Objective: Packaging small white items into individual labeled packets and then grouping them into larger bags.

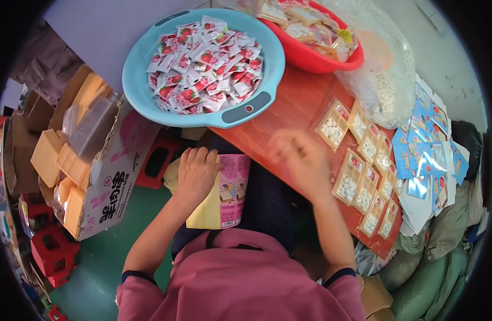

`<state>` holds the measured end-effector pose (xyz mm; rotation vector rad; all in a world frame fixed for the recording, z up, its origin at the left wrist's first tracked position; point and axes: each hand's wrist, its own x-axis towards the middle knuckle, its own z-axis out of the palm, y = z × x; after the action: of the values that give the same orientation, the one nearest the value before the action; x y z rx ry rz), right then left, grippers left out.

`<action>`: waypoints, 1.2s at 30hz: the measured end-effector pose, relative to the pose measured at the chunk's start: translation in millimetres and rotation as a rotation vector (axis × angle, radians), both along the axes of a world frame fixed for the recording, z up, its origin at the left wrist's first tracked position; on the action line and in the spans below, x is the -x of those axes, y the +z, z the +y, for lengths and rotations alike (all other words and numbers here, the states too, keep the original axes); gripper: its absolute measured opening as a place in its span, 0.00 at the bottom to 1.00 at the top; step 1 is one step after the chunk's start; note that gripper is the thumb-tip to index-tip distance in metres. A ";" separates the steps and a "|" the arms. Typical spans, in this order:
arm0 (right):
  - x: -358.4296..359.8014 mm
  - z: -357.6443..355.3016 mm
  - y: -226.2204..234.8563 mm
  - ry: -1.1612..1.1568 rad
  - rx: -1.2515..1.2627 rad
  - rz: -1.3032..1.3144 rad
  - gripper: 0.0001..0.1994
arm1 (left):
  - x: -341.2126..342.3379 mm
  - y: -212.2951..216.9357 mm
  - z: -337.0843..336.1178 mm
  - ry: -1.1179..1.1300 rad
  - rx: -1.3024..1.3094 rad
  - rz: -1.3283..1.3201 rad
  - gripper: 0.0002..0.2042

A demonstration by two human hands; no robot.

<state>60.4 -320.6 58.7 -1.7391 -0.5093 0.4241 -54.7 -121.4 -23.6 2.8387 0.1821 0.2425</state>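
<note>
My left hand (199,172) grips the upper left edge of a pink and yellow printed sheet or flat package (233,187), its fingers curled over it. The printed piece rests above my lap, below the table edge. My right hand (303,160) is up over the edge of the red-brown table (251,140), smeared by motion. Whether it holds anything cannot be made out. Nearest to it on the right are several small clear-lidded trays (348,184) with white pieces inside and a red-printed sachet in one compartment.
A light blue basin (136,91) heaped with strawberry-printed sachets (206,64) stands at the back left. Behind is a red basin (315,64) of filled trays, beside a clear bag of white pieces (385,91). Blue printed cards (425,155) lie far right; a carton (120,176) of orange trays stands left.
</note>
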 end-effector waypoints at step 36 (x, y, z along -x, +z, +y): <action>44.5 58.6 -101.7 0.183 0.137 -1.230 0.13 | 9.0 -7.0 34.7 0.233 1.331 0.254 0.10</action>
<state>15.9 -262.0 -42.9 -1.9497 -1.5287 -0.5810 -63.7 -86.7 -30.6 1.5062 0.4969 -0.1649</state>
